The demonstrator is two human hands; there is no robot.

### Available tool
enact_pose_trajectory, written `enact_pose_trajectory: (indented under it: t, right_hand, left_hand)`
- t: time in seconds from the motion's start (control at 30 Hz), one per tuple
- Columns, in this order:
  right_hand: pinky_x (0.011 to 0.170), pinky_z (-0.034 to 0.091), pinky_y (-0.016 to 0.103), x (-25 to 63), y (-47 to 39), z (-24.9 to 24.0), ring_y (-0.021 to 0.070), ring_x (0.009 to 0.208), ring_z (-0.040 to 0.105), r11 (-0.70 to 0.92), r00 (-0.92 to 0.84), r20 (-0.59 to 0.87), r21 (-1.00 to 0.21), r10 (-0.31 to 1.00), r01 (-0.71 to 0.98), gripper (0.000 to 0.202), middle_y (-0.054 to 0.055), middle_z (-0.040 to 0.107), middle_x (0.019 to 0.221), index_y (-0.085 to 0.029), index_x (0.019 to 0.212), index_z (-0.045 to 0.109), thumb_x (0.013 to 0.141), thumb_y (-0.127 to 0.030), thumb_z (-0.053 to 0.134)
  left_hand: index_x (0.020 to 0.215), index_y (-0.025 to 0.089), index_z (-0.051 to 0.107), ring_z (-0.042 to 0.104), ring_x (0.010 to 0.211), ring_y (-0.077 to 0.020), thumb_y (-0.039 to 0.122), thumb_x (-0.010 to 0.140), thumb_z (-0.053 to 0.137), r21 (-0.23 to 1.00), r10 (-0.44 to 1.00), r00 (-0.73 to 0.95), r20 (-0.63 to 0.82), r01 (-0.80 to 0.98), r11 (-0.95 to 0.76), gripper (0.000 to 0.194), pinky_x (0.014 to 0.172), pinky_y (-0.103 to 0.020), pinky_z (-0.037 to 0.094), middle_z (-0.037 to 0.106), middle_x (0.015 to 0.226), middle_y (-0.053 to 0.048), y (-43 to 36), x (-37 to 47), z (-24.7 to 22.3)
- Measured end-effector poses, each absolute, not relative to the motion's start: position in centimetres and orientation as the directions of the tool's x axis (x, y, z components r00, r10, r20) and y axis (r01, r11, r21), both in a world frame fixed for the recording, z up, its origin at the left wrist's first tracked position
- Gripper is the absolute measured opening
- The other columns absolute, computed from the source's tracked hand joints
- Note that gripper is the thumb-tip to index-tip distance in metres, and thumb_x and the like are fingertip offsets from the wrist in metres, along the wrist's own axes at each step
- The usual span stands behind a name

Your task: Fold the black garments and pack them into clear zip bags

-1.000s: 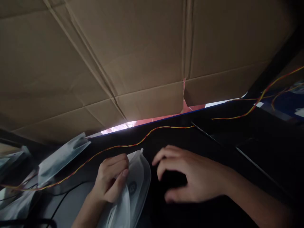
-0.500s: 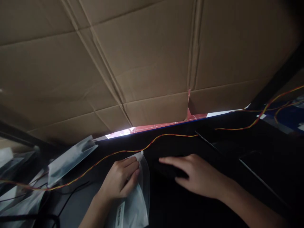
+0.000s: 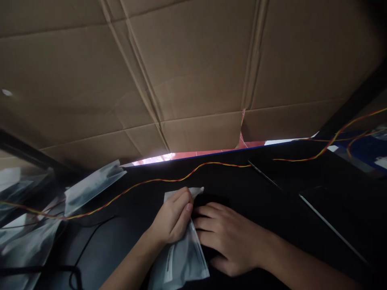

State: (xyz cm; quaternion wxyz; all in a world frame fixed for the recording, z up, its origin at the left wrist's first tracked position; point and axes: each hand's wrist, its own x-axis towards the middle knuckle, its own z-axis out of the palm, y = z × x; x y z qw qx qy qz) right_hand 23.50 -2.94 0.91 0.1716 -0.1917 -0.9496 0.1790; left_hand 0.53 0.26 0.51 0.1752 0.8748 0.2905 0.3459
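A translucent plastic bag (image 3: 189, 257) with a white label lies on the black surface. Its upper part is gripped by my left hand (image 3: 175, 215), whose fingers are curled into a fist around it. My right hand (image 3: 223, 235) is beside the bag's right edge, palm down, with its fingers apart and pointing left. The fingertips come close to my left hand and the bag; whether they touch is hard to tell. What is inside the bag cannot be made out.
A large cardboard sheet (image 3: 193, 76) stands behind the black surface (image 3: 236, 181). A red-yellow twisted wire (image 3: 157, 180) crosses it. More bags (image 3: 95, 187) and black cables lie left. Two flat dark panels with pale edges (image 3: 332, 225) lie right.
My left hand has moved right with the bag. My right hand has come left and nearer to it, from a pointing finger to several spread fingers. The view has shifted slightly.
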Motion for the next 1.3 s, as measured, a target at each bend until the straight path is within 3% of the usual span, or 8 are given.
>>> enact_pose_trajectory:
  t: [0.13, 0.3, 0.43, 0.6, 0.77, 0.93, 1.1, 1.3]
  right_hand:
    - [0.129, 0.036, 0.048, 22.7, -3.8, 0.3, 0.0309, 0.137, 0.062, 0.827, -0.869, 0.269, -0.51, 0.414, 0.236, 0.051, 0.018, 0.075, 0.138, -0.01, 0.138, 0.069, 0.093, -0.034, 0.07]
    - [0.122, 0.047, 0.047, 20.9, -4.9, -0.2, 0.0319, 0.134, 0.065, 0.708, -0.731, 0.301, -0.621, 0.612, 0.337, 0.043, 0.017, 0.074, 0.138, -0.014, 0.133, 0.071, 0.092, -0.026, 0.067]
    - [0.117, 0.051, 0.047, 21.3, -4.7, -0.4, 0.0336, 0.125, 0.069, 0.777, -0.82, 0.287, -0.568, 0.496, 0.271, 0.042, 0.02, 0.076, 0.13, -0.011, 0.129, 0.072, 0.09, -0.026, 0.067]
    - [0.112, 0.053, 0.046, 22.2, -4.4, -0.6, 0.0335, 0.124, 0.07, 0.792, -0.894, 0.233, -0.581, 0.381, 0.186, 0.046, 0.016, 0.077, 0.13, -0.015, 0.132, 0.072, 0.09, -0.034, 0.071]
    - [0.12, 0.047, 0.045, 23.7, -3.4, 0.9, 0.0293, 0.133, 0.066, 0.732, -0.829, 0.332, -0.669, 0.45, 0.129, 0.049, 0.012, 0.074, 0.138, -0.019, 0.136, 0.07, 0.089, -0.031, 0.069]
    - [0.129, 0.036, 0.05, 25.6, -1.6, 1.7, 0.0264, 0.138, 0.063, 0.729, -0.777, 0.301, -0.626, 0.553, 0.277, 0.038, 0.011, 0.074, 0.139, -0.02, 0.13, 0.074, 0.093, -0.023, 0.063]
    - [0.133, 0.03, 0.049, 24.2, -2.2, -0.1, 0.0278, 0.15, 0.053, 0.78, -0.845, 0.229, -0.552, 0.483, 0.296, 0.04, 0.013, 0.066, 0.153, -0.019, 0.139, 0.069, 0.104, -0.038, 0.065]
    - [0.127, 0.039, 0.049, 21.1, -3.0, -2.1, 0.0281, 0.138, 0.064, 0.781, -0.777, 0.357, -0.567, 0.519, 0.262, 0.036, 0.012, 0.074, 0.141, -0.02, 0.136, 0.071, 0.102, -0.031, 0.065]
  left_hand:
    - [0.088, 0.022, 0.05, 0.053, 0.075, -0.0202, 0.025, 0.111, 0.034, 0.472, 0.574, 0.629, 0.525, 0.346, -0.811, 0.028, 0.067, -0.033, 0.043, 0.054, 0.082, -0.003, -0.1, 0.6, 0.7]
    - [0.085, 0.022, 0.05, 0.048, 0.073, -0.0217, 0.026, 0.108, 0.036, 0.445, 0.516, 0.658, 0.548, 0.293, -0.846, 0.027, 0.067, -0.037, 0.039, 0.055, 0.08, -0.004, -0.9, 1.3, 0.9]
    - [0.086, 0.021, 0.053, 0.05, 0.075, -0.0229, 0.032, 0.111, 0.033, 0.485, 0.528, 0.678, 0.511, 0.279, -0.829, 0.034, 0.07, -0.039, 0.041, 0.057, 0.081, -0.005, -1.0, 1.6, 1.6]
    - [0.122, 0.02, 0.064, 0.067, 0.097, -0.0274, 0.054, 0.113, 0.034, 0.596, 0.547, 0.734, 0.403, 0.244, -0.765, 0.046, 0.088, -0.044, 0.054, 0.072, 0.109, -0.011, -0.5, 1.3, 2.1]
    - [0.138, 0.021, 0.062, 0.071, 0.116, -0.031, 0.053, 0.114, 0.033, 0.637, 0.574, 0.729, 0.374, 0.248, -0.73, 0.049, 0.099, -0.048, 0.057, 0.073, 0.127, -0.015, 0.2, 0.1, 2.3]
    - [0.165, 0.024, 0.044, 0.053, 0.152, -0.0373, 0.066, 0.11, 0.044, 0.615, 0.557, 0.783, 0.278, 0.301, -0.729, 0.07, 0.125, -0.06, 0.043, 0.054, 0.165, -0.018, 1.4, -1.4, 1.7]
    - [0.172, 0.023, 0.032, 0.045, 0.158, -0.0377, 0.069, 0.108, 0.044, 0.56, 0.497, 0.844, 0.203, 0.316, -0.766, 0.08, 0.132, -0.067, 0.033, 0.046, 0.171, -0.017, 1.7, -1.2, 0.2]
    - [0.172, 0.02, 0.031, 0.04, 0.161, -0.0376, 0.066, 0.112, 0.031, 0.553, 0.491, 0.843, 0.219, 0.308, -0.774, 0.076, 0.135, -0.068, 0.025, 0.042, 0.173, -0.016, 0.0, 0.7, 0.4]
